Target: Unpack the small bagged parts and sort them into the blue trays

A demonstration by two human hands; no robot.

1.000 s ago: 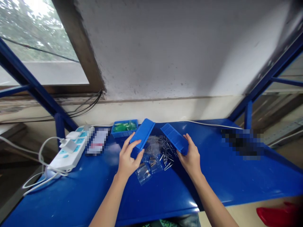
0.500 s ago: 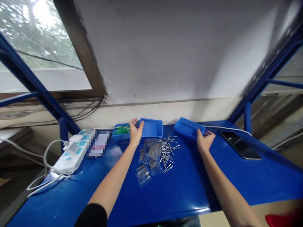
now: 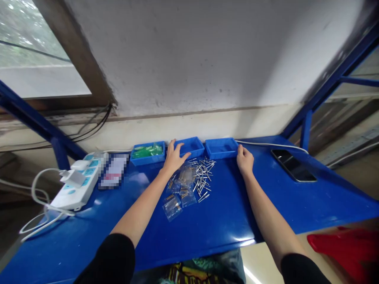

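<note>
My left hand (image 3: 174, 158) is at the left end of the middle blue bin (image 3: 192, 146), thumb and fingers spread and holding nothing. My right hand (image 3: 245, 159) pinches the right end of another blue bin (image 3: 221, 147), which rests at the back of the table. To the left stands a third blue bin (image 3: 148, 159) with green packets (image 3: 147, 151) in it. Thin silver metal pins (image 3: 203, 173) lie in a loose pile between my hands. Beside them are several small clear plastic bags (image 3: 187, 177) with brass-coloured pieces inside.
On the left lie a white power strip (image 3: 78, 185) with plugs and cables, and a phone (image 3: 114, 170) with a blurred screen. Another dark phone (image 3: 293, 165) lies on the right. The wall (image 3: 189, 126) closes off the blue table (image 3: 189, 236) behind the bins.
The right bin has come down from a tilted position and turned level beside the middle bin. My left hand has opened wider, and the middle bin now sits at an angle. The view has shifted.
</note>
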